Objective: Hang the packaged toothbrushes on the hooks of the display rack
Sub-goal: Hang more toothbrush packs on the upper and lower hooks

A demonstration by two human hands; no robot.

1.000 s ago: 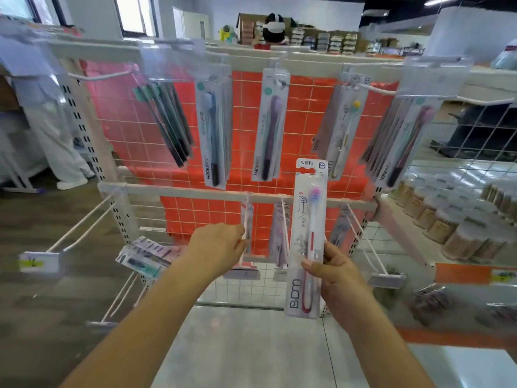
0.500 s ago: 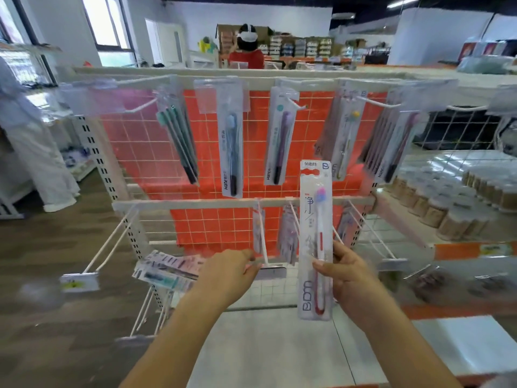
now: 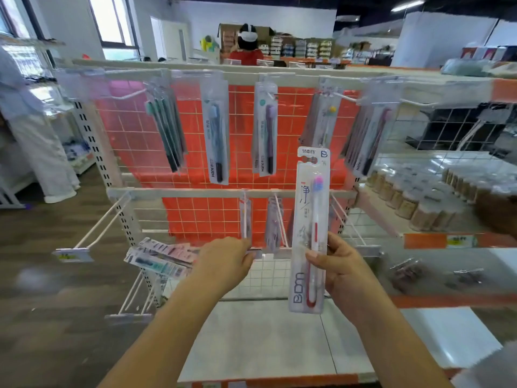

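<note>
Clear plastic over white card makes up the packaged toothbrush (image 3: 310, 231), held upright nearest the camera by the right hand (image 3: 340, 268), whose thumb and fingers pinch it at mid-length, its hang hole at the top and well clear of any peg. To its left, the left hand (image 3: 225, 264) is curled at the front tip of a lower hook (image 3: 245, 219), by its price tag; whether the fingers actually grip the wire or the tag is hidden behind the knuckles, so I cannot tell.

The risks, as I judge them, start with that pinch: held so low on a long, slippery pack, the top may sway and the small hole may miss the wire tip. The price tag at the hook's front blocks the way in, so if the left hand does not keep it clear, the card may catch and crease or tear at the hole. A few packs already hang on this hook and on the next hook (image 3: 279, 219) just to the right, and a nudge could set them swinging or slide one off.

Farther left, loose packs (image 3: 161, 257) lie tilted on a low peg and look easy to knock down. Beyond, the upper row (image 3: 214, 135) hangs against the orange grid of the display rack (image 3: 195, 193), and jarring the rack would shake those too.
</note>
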